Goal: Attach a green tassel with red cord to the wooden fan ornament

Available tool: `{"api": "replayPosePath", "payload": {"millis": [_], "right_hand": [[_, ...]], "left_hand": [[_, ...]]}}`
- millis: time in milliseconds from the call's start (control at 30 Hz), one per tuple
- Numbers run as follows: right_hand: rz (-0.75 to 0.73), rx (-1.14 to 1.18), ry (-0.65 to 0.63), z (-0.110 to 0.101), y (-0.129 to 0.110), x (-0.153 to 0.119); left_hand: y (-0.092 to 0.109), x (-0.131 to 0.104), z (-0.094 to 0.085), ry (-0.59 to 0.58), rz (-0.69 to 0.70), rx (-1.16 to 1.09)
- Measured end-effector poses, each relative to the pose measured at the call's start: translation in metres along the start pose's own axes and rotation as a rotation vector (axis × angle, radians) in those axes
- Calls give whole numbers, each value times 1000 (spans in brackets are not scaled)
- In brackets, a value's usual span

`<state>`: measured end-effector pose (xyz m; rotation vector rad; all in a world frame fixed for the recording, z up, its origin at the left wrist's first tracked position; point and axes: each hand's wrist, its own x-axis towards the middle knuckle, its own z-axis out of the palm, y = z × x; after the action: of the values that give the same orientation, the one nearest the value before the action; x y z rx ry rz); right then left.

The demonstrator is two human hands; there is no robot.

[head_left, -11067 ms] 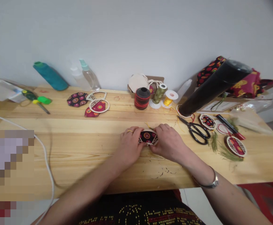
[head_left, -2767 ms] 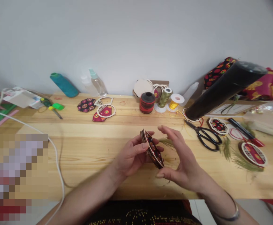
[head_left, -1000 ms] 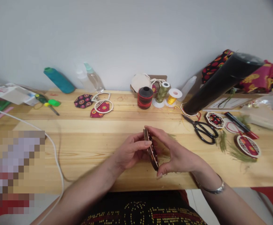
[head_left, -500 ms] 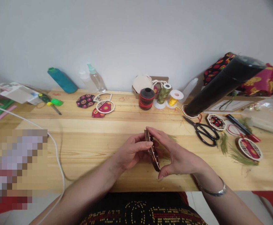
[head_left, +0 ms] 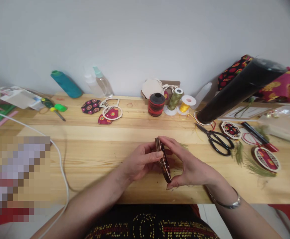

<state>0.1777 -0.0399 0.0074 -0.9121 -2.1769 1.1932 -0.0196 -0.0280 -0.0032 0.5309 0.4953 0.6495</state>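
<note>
Between my hands, just above the table's front part, stands a flat layered ornament (head_left: 164,162) with dark wooden edges, seen nearly edge-on. My left hand (head_left: 143,162) grips its left side, the thumb laid across the edge and the fingers behind. My right hand (head_left: 186,166) spans it from top to bottom, fingertips at the upper end and thumb at the lower end. Its patterned face turns toward my right palm and is mostly hidden. Some green tassel threads (head_left: 183,146) show behind my right hand.
Black scissors (head_left: 219,142), an octagonal ornament (head_left: 231,130) and an oval ornament (head_left: 266,159) lie at the right. Thread spools (head_left: 156,105) stand by the wall near a leaning black tube (head_left: 231,89). A white cable (head_left: 60,159) crosses the left side; a screwdriver (head_left: 52,108) lies beyond.
My right thumb has come in against the lower end of the ornament. The ornament and both hands have shifted very slightly right; otherwise the grip looks the same.
</note>
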Motion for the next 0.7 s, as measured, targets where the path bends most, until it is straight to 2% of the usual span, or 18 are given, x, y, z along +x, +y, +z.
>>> {"api": "replayPosePath", "payload": {"millis": [200,467,700], "right_hand": [[-4,-4,8,0,0,0],[9,-23,-19,-1,2,-1],[-42,-19,-39,0,5,0]], "left_hand": [[0,0,0,-45,-2,-13],[0,0,-3,-38,-16,10],[0,2,-5,-44,-37,14]]}}
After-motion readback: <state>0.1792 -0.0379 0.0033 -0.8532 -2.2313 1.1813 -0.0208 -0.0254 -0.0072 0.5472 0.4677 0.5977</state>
